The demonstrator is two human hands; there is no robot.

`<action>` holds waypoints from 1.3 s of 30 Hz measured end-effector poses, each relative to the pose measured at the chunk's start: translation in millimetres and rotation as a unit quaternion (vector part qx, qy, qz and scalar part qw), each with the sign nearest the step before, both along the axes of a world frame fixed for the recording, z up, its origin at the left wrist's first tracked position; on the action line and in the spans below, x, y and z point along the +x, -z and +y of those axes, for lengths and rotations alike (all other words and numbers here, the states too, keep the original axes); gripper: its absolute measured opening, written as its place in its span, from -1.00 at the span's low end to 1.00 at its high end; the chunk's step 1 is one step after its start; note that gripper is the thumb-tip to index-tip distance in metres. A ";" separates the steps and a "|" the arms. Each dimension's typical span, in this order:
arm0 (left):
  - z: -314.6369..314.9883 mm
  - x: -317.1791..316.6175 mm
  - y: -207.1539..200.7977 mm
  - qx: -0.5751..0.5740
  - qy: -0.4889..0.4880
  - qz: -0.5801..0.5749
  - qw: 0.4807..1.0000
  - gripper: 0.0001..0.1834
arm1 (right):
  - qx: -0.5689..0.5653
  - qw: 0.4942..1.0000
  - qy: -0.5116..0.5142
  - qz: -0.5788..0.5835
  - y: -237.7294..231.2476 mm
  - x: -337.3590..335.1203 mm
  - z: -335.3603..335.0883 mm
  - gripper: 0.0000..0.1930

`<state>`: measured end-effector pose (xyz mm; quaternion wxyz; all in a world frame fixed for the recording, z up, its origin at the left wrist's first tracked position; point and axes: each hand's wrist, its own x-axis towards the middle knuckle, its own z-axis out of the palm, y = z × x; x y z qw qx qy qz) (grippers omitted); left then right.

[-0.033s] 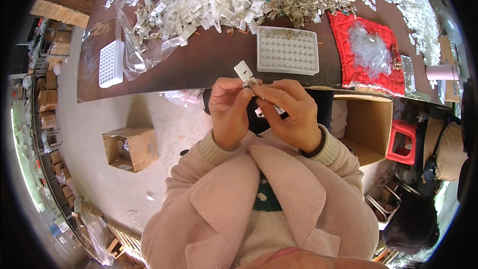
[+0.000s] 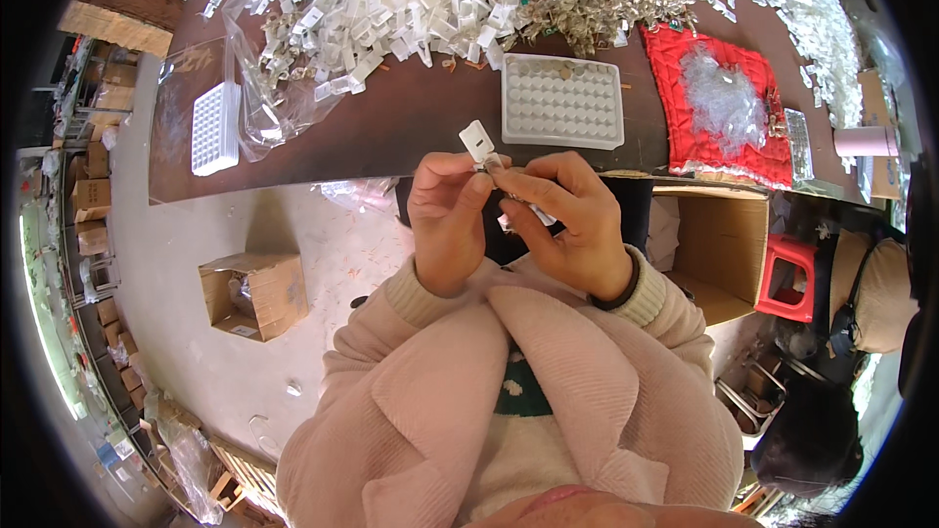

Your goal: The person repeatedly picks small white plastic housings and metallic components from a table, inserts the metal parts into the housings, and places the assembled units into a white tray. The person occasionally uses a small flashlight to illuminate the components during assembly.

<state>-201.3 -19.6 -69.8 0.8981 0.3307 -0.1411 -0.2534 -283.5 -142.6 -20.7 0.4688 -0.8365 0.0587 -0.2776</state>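
A small white plastic tag-shaped piece with a dark slot (image 2: pixel 476 140) sticks up between my hands, just in front of the table's near edge. My left hand (image 2: pixel 449 215) pinches its lower end between thumb and forefinger. From the other side my right hand (image 2: pixel 567 220) closes its thumb and fingers on a small clear or metallic part (image 2: pixel 492 162) at the base of the white piece. Another small whitish piece (image 2: pixel 543 216) shows under the right fingers; its kind is unclear. Beyond the hands a white tray with rows of round cells (image 2: pixel 562 142) lies on the table.
White plastic pieces (image 2: pixel 411 10) are heaped at the back, beside a pile of metallic clips (image 2: pixel 587 0). A red quilted cloth (image 2: pixel 670 88) holds clear bits at the right. A white gridded block (image 2: pixel 215 127) lies left. Below stand cardboard boxes (image 2: pixel 279 293) and a red stool (image 2: pixel 787 279).
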 end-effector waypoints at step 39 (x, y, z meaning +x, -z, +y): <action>-0.3 35.0 7.9 0.013 0.056 0.125 0.990 -0.85 | -0.236 0.968 0.029 0.079 19.4 90.0 -93.5 -0.84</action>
